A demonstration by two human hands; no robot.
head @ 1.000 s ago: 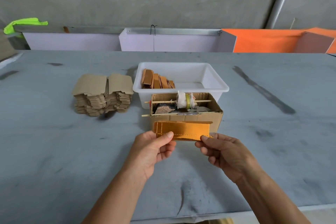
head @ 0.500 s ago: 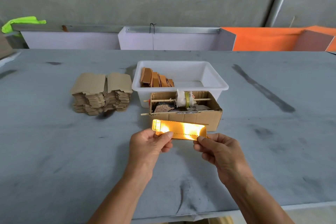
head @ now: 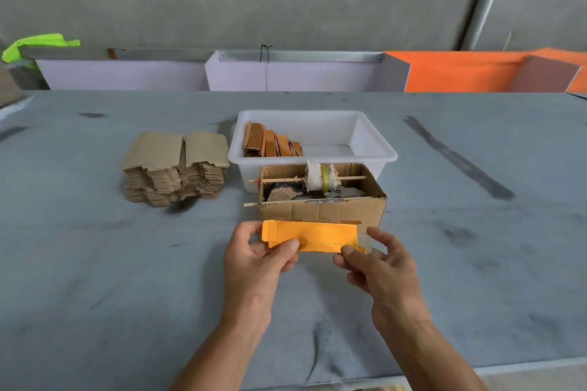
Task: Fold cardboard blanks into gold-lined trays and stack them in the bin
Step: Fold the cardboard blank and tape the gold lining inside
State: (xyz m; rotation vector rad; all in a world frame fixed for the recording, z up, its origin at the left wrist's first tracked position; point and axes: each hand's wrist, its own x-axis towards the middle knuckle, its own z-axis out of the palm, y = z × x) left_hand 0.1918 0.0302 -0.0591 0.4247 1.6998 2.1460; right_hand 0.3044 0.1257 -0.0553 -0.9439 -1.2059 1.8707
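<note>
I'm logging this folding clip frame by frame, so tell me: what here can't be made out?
All in the head view:
- Gold-lined blank: its ends sit behind the left hand and right hand; glare hides the crease state.
- Folded trays in the white bin: overlapped, too small to count.
- Cardboard box: contents dark and jumbled.
- Blank stack: count unreadable.

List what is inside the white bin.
The white bin holds a row of folded brown trays leaning along its left side; the right part of the floor is bare. The near wall and the cardboard box hide the front floor.
</note>
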